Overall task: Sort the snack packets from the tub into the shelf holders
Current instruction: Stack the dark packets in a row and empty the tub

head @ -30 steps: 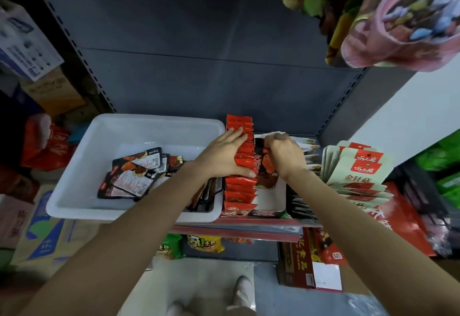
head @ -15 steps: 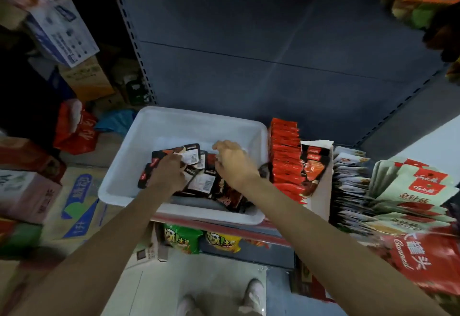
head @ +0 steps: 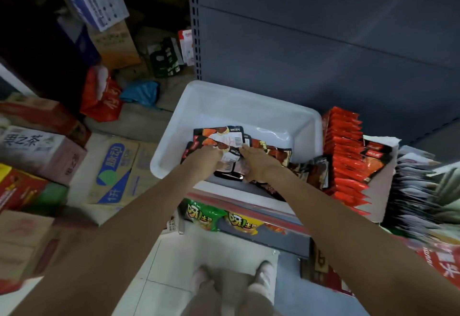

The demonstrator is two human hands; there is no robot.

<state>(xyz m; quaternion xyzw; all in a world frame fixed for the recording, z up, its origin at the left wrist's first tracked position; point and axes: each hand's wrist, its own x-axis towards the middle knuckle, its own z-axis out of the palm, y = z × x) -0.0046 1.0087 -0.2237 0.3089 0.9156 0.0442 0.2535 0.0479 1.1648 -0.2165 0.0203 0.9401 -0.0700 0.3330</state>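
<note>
tub [head: 293, 114] far half open, red packets [head: 344, 156] crowd rt

Both hands' fingertips hidden among the packets [head: 225, 139].

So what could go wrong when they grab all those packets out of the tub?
Both the left hand and the right hand are on a loose pile of packets, so a few could slide off and drop. The tub sits at the shelf's front edge, so a hard pull might tip it. One black packet already leans loosely on the red row; a bump could knock it out.
</note>
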